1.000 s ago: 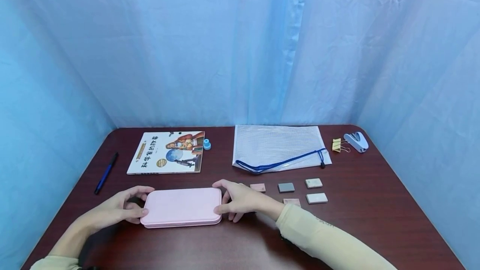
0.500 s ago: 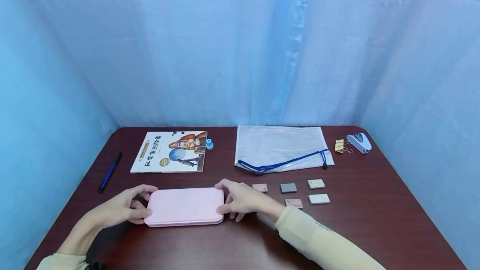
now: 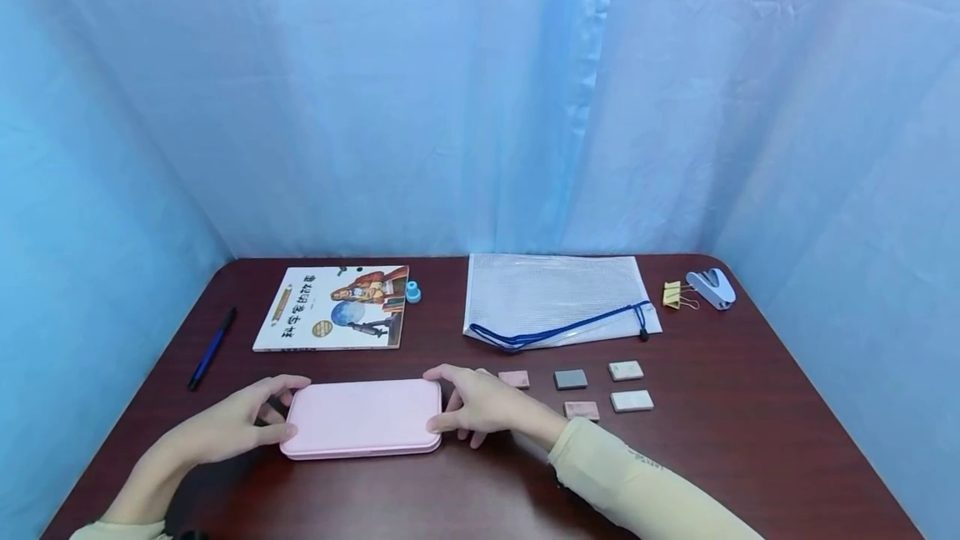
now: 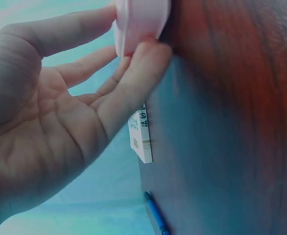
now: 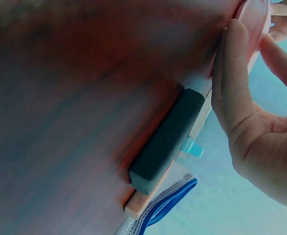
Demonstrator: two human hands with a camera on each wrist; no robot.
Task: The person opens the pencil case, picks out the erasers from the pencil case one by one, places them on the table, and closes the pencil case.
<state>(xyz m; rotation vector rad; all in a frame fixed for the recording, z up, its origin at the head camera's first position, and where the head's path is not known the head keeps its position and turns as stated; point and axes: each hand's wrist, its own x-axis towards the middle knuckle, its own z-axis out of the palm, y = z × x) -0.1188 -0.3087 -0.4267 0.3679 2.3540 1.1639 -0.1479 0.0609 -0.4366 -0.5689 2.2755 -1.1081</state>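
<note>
A pink pencil case (image 3: 363, 417), flat and round-cornered, lies closed in front of the person in the head view. The left hand (image 3: 228, 423) grips its left end, thumb on the near corner and a finger at the far one. At the opposite end, the right hand (image 3: 480, 402) holds the case the same way. In the left wrist view, fingers and thumb meet the end of the pencil case (image 4: 144, 24). The right wrist view has the right hand's fingertips at the other end of the pencil case (image 5: 253, 24).
Right of the case lie several small erasers, including a grey eraser (image 3: 570, 379) and a white eraser (image 3: 632, 401). Behind are a book (image 3: 330, 307), a small blue object (image 3: 413, 292), a mesh bag (image 3: 555, 294), a binder clip (image 3: 672, 295) and a stapler (image 3: 711, 288). A blue pen (image 3: 212, 348) lies left.
</note>
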